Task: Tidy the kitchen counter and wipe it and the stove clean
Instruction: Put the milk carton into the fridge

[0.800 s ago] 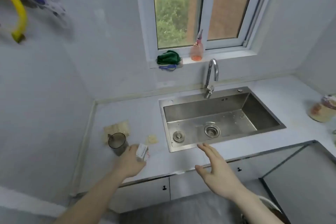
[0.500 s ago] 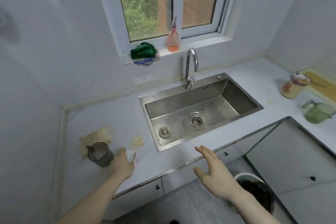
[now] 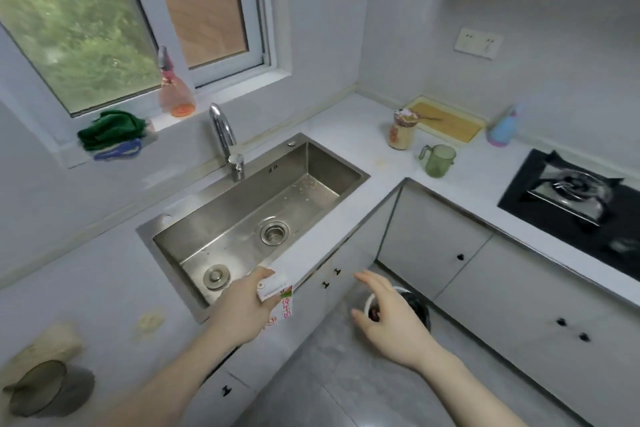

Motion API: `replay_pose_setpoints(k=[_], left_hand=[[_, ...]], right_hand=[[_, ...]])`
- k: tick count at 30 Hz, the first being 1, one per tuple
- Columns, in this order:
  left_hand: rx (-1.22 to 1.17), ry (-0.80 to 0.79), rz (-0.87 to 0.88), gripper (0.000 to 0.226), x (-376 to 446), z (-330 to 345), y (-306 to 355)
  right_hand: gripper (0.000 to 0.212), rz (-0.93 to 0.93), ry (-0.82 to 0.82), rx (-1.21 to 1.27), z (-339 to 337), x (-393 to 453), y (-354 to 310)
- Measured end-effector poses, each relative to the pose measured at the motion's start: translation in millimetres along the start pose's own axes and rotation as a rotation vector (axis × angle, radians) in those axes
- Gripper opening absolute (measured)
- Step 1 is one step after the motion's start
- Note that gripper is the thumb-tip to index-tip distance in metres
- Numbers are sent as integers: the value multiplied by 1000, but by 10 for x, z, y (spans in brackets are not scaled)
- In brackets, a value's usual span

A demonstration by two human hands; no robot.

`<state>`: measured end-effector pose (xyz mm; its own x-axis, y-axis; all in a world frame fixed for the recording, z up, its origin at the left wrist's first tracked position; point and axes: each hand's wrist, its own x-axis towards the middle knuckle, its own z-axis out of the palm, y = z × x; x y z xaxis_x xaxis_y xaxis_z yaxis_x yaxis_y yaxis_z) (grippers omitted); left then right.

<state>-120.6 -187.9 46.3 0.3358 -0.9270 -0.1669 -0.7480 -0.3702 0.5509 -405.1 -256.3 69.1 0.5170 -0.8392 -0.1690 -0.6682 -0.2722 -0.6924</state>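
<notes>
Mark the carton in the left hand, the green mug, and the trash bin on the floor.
carton (image 3: 277, 291), head view, on its white top face.
green mug (image 3: 439, 161), head view, on its side wall.
trash bin (image 3: 417, 305), head view, on the dark liner right of the hand.

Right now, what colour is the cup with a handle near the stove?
The cup is see-through green, shown in the head view, the only one here.

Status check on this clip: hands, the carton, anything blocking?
Left hand grips small carton past the counter edge. Right hand open, empty, above the bin on the floor. Nothing between carton and bin.
</notes>
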Motion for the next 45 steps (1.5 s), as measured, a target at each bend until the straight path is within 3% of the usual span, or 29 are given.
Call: replay_pose_setpoints(k=[17, 29, 38, 45], left_hand=[[15, -191, 559, 31, 143, 1312, 3686], [18, -373, 873, 32, 456, 2451, 5559], [40, -622, 1059, 34, 906, 3545, 6867], [142, -745, 1203, 32, 863, 4289, 7582]], right_hand=[[61, 305, 408, 16, -2292, -1884, 2058], [64, 515, 677, 82, -3277, -2541, 3149], [66, 756, 844, 63, -3965, -2866, 3909], [63, 900, 929, 51, -4124, -3205, 4218]])
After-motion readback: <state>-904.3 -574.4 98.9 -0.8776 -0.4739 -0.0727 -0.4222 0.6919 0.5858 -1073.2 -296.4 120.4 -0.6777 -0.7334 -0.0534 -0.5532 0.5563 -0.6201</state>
